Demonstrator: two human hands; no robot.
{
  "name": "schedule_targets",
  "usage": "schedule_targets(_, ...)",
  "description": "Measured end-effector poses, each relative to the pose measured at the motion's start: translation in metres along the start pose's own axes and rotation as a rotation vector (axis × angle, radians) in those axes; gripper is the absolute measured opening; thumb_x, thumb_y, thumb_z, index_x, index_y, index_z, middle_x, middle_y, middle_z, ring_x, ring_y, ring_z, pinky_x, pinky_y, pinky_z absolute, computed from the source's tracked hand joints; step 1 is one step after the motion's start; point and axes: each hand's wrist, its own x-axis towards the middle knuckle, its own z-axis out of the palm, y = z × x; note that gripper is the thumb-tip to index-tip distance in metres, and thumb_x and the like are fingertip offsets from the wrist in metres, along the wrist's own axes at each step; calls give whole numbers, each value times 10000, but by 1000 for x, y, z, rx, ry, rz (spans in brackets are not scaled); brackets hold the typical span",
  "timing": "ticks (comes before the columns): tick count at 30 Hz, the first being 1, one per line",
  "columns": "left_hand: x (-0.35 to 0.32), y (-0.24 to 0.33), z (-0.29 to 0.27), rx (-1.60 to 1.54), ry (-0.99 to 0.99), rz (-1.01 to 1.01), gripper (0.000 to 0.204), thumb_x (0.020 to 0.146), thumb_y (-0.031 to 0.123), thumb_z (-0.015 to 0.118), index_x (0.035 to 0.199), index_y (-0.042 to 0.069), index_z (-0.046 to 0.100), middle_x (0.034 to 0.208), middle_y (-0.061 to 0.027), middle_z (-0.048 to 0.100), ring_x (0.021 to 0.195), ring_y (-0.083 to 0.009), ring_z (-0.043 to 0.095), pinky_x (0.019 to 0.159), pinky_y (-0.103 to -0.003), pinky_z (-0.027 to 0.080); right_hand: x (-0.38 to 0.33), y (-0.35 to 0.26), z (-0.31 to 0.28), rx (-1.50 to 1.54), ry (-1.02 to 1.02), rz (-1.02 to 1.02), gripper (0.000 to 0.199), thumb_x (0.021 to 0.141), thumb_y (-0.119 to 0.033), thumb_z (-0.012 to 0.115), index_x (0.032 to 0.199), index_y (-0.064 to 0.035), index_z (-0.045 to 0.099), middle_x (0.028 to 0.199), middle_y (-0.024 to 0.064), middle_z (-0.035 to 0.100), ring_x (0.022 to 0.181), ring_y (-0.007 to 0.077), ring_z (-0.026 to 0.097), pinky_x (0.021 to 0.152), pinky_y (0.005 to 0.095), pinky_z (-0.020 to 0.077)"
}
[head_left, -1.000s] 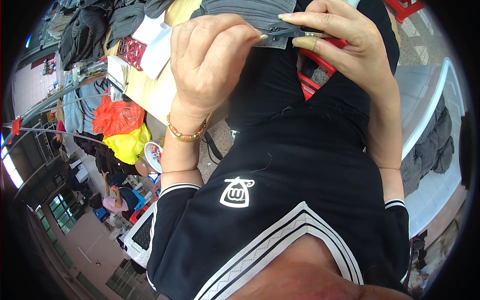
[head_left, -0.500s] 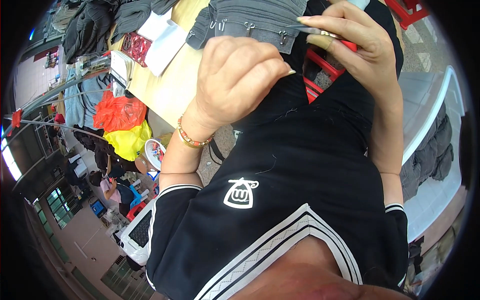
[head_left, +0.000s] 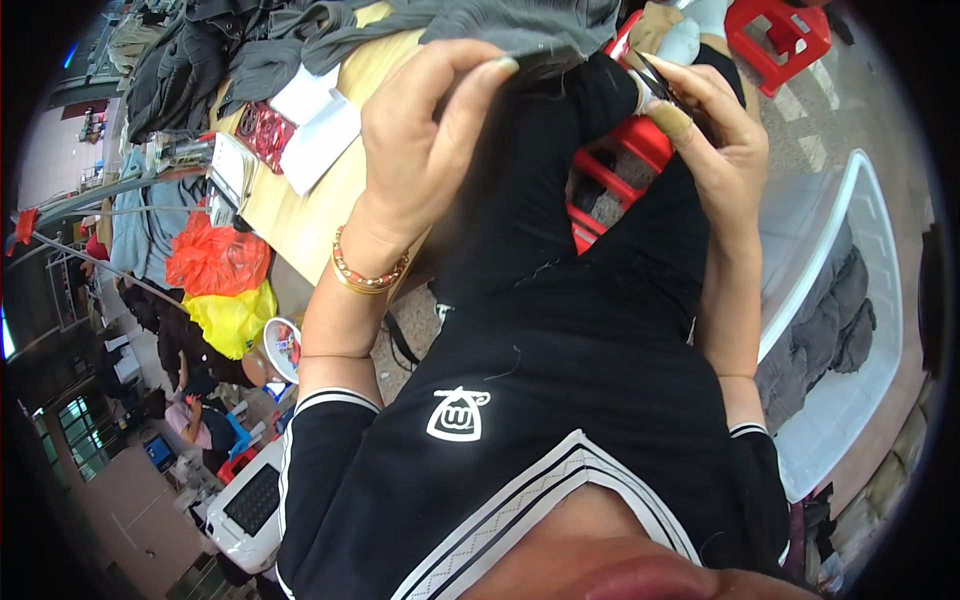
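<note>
My left hand [head_left: 425, 135] is closed, thumb and bent fingers pinching the edge of a dark grey knitted garment [head_left: 545, 64]. That edge hangs over my lap, while more grey cloth spreads across the table top. Between the thumb and fingers of my right hand [head_left: 722, 130] is a small pair of thread snips [head_left: 652, 78], blades pointing up and to the left, apart from the cloth. A tan wrap covers part of my right thumb.
A pale wooden table [head_left: 290, 222] bears white papers [head_left: 322, 140] and heaped dark garments [head_left: 170, 85]. Red and yellow bags [head_left: 220, 255] hang left. Red stools [head_left: 775, 40] stand ahead; a clear bin [head_left: 840, 420] of grey garments is at my right. Another person [head_left: 190, 420] sits far left.
My left hand has moved up and left and now pinches the garment's edge. The garment's row of metal hooks has gone from sight. My right hand with the snips has come slightly lower.
</note>
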Motion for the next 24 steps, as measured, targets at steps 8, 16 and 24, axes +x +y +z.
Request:
schedule_targets(8,31,-5,14,-574,-94,-323,167,984,110,630,1080,-9,697,961,19,668,908,-40,591,851,-181,441,11,-15,-2,-170,99,-249,397,752,-30,821,1139,-63,739,886,7,612,720,68,519,611,193,391)
schedule_targets(16,27,-19,15,-591,-74,-344,183,994,149,619,1086,6,687,992,1,683,919,-50,608,860,-189,448,17,-13,8,-269,55,-350,422,726,-20,840,1134,-72,745,888,16,619,703,76,529,579,205,424)
schedule_targets(24,31,7,19,-820,-39,-555,66,980,66,613,999,9,639,905,9,662,769,-35,588,694,-179,465,20,-8,15,-276,74,-363,427,732,-19,838,1144,-84,744,891,20,612,677,61,523,541,192,409)
